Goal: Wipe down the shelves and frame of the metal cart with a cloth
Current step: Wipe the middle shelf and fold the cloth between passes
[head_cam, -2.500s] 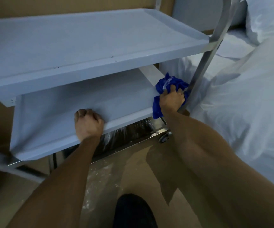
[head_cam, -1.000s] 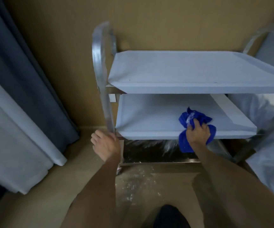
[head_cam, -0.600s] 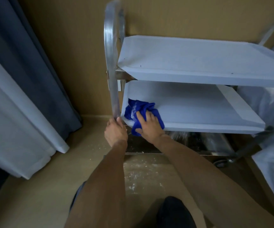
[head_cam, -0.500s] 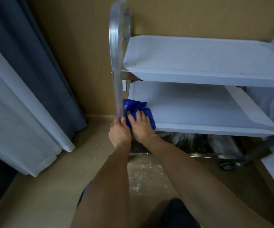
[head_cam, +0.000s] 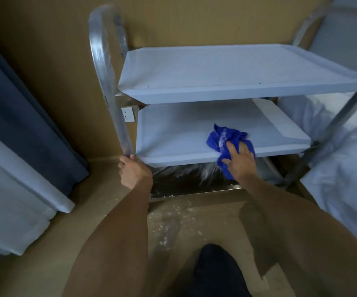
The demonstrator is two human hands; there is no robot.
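A metal cart stands against the tan wall with a top shelf (head_cam: 227,69), a middle shelf (head_cam: 173,136) and a shiny bottom shelf (head_cam: 184,179). Its left frame loop (head_cam: 109,67) still wears clear film. My left hand (head_cam: 134,172) grips the lower end of that left post, beside the middle shelf's front corner. My right hand (head_cam: 239,159) presses a crumpled blue cloth (head_cam: 222,138) onto the front edge of the middle shelf, right of centre; part of the cloth hangs over the edge.
Dark and white curtains (head_cam: 23,136) hang at the left. White bedding (head_cam: 344,163) lies close to the cart's right frame post (head_cam: 332,129). A wall socket (head_cam: 128,114) sits behind the left post. My dark-clad knee (head_cam: 216,273) is at the bottom.
My right hand has slid the cloth from the middle shelf's left front corner rightward along the front edge. My left hand has stayed on the left post.
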